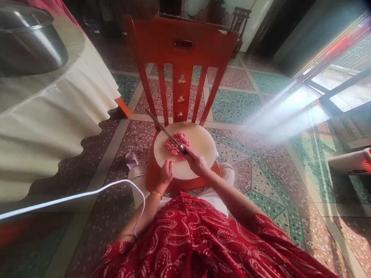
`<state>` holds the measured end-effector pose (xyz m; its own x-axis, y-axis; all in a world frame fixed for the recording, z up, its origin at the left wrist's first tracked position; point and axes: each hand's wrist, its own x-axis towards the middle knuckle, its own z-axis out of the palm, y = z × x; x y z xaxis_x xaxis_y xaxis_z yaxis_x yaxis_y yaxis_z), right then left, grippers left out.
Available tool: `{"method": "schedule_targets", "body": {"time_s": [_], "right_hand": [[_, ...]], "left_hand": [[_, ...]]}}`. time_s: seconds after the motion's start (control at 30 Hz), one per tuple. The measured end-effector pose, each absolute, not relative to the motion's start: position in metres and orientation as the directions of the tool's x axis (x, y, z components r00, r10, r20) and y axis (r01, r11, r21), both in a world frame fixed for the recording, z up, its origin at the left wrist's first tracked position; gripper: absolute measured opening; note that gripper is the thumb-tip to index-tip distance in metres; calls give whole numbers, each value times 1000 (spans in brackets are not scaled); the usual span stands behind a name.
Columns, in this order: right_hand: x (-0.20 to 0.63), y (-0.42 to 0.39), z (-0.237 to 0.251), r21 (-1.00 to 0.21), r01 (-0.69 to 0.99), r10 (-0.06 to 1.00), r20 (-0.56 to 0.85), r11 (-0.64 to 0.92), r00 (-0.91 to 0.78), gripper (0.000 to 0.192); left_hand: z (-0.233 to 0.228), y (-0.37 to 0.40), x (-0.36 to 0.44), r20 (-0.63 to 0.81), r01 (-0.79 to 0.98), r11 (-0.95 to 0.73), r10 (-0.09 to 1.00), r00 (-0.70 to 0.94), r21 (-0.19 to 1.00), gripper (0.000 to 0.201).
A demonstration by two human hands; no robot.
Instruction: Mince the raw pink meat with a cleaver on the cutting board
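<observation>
— Two hands working? What's lying under them?
— Round cutting board (199, 144) on the red chair (181, 50). Right hand (197, 160) is gripping the knife (165, 131) over minced meat (175, 144); left hand (166, 172), fingers curled, is resting on the board's near edge.

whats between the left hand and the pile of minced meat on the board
Only a bare strip of the round cutting board lies between the left hand and the minced meat, as the head view shows.
</observation>
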<state>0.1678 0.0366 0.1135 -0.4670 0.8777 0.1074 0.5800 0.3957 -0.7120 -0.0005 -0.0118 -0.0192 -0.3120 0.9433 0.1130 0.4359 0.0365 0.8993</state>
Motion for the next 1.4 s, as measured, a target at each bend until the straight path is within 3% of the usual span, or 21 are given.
{"method": "schedule_targets", "body": {"time_s": [0.2, 0.4, 0.53, 0.6, 0.7, 0.8, 1.0, 1.2, 1.33, 1.4], "right_hand": [[174, 38, 99, -640, 727, 893, -142, 247, -428, 39], [172, 39, 108, -729, 573, 889, 110, 376, -444, 46], [179, 42, 86, -697, 686, 918, -100, 211, -384, 42], [183, 47, 85, -731, 662, 913, -143, 163, -382, 42], [186, 56, 101, -812, 539, 935, 22, 223, -354, 49], [187, 61, 106, -819, 486, 944, 193, 305, -267, 52], [197, 58, 81, -776, 601, 923, -67, 190, -378, 40], [206, 67, 91, -758, 597, 956, 119, 261, -268, 47], [214, 73, 83, -643, 747, 950, -94, 170, -298, 36], [216, 76, 88, -655, 738, 943, -116, 164, -312, 38]], "left_hand": [[-23, -11, 0, 112, 441, 52, 934, -339, 896, 23], [-21, -13, 1, 99, 431, 54, 941, -324, 901, 23], [-14, -14, 2, 78, 434, 79, 940, -332, 897, 23], [-12, -13, 2, 74, 437, 81, 942, -327, 896, 23], [-11, -13, 3, 58, 435, 93, 945, -322, 896, 22], [-10, -13, 4, 47, 435, 103, 946, -320, 894, 22], [-5, -14, 4, 57, 452, 99, 946, -319, 886, 21], [-9, -12, 4, 57, 458, 101, 946, -320, 883, 20], [-8, -13, 4, 70, 465, 92, 945, -319, 880, 21], [-8, -13, 4, 72, 466, 90, 945, -319, 880, 21]]}}
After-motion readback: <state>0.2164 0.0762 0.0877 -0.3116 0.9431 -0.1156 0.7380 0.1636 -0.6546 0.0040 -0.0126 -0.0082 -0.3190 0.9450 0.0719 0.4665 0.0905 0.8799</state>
